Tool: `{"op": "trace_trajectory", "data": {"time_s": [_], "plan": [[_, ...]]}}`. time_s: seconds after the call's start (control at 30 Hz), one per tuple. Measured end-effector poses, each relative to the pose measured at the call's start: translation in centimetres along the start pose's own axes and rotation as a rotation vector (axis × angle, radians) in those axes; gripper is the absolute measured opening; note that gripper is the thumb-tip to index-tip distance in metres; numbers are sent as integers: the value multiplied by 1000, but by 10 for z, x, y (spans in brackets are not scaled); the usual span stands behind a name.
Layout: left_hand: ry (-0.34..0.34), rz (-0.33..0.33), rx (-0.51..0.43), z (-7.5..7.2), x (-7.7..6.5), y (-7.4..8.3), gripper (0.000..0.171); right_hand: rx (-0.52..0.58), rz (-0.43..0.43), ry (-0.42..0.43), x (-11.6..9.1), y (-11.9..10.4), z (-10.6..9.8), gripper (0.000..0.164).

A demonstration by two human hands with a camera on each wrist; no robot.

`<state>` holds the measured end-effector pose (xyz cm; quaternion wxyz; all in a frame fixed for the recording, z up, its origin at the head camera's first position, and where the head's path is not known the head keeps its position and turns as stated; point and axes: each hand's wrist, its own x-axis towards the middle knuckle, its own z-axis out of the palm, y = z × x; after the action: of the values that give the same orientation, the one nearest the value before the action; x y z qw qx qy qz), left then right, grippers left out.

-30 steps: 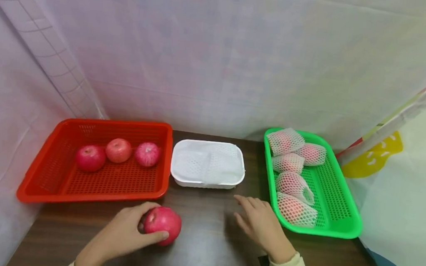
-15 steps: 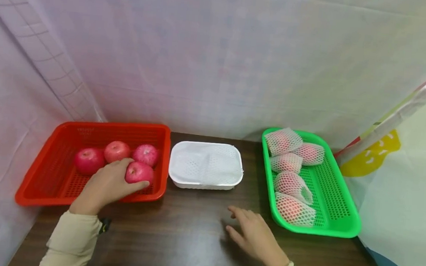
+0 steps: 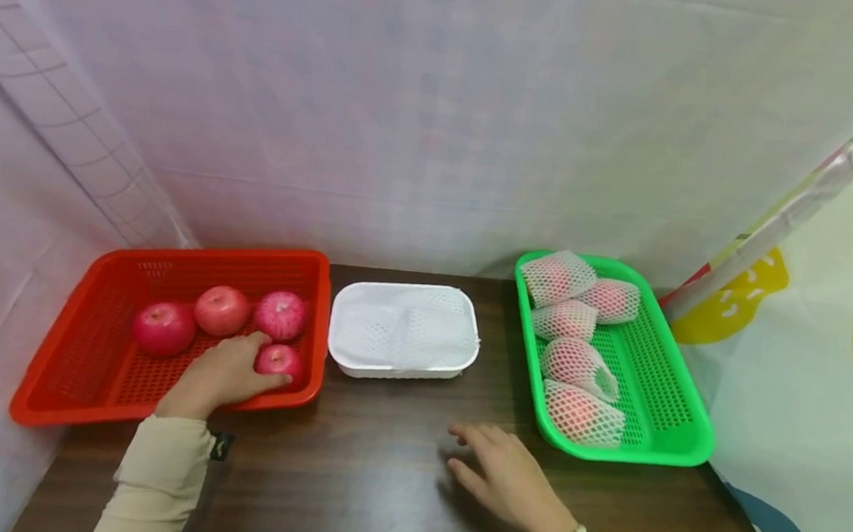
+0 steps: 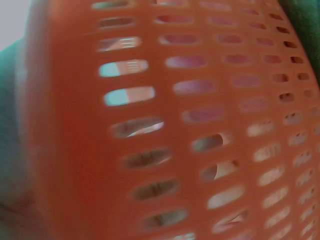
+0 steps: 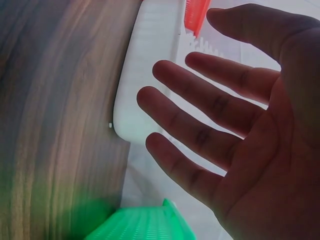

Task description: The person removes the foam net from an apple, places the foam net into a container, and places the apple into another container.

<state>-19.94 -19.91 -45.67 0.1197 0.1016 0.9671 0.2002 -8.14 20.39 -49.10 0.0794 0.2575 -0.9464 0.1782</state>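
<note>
At the front right corner of the red basket (image 3: 57, 371), my left hand (image 3: 225, 375) has its fingers and thumb around a red apple (image 3: 280, 363), low between the walls. Beside it in the basket lie a striped pinkish apple (image 3: 281, 315), a paler one, the light red apple (image 3: 222, 310), and a dark red apple (image 3: 164, 329). The left wrist view is filled by the slotted basket wall (image 4: 75, 150), which hides most of the hold. Over the table, my right hand (image 3: 511, 481) hovers with spread fingers and holds nothing; its palm shows in the right wrist view.
A white tray (image 3: 340, 351) with white foam nets (image 3: 436, 334) stands between the baskets. The green basket (image 3: 671, 452) on the right holds several apples in foam nets (image 3: 582, 413). A white sheet (image 3: 437, 133) hangs behind the dark wooden table (image 3: 371, 495).
My left hand has carried the apple from the table front up and left into the red basket, then lowered it there. The right hand has drawn slightly back toward me.
</note>
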Motion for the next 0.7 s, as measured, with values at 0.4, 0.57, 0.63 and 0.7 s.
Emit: {"op": "trace_trajectory", "data": {"time_s": [0.4,0.57,0.63,0.7], "plan": [[261,110,-28,-1,-80,52,51,23,-62,63,1,-2,-9,34],[186,99,-69,16,-109,67,56,31,-81,66,1,-4,-10,33],[145,92,-80,23,-114,70,57,26,-82,61,1,-3,-11,33],[84,80,-93,28,-115,72,60,11,-94,55,2,0,-17,35]]}}
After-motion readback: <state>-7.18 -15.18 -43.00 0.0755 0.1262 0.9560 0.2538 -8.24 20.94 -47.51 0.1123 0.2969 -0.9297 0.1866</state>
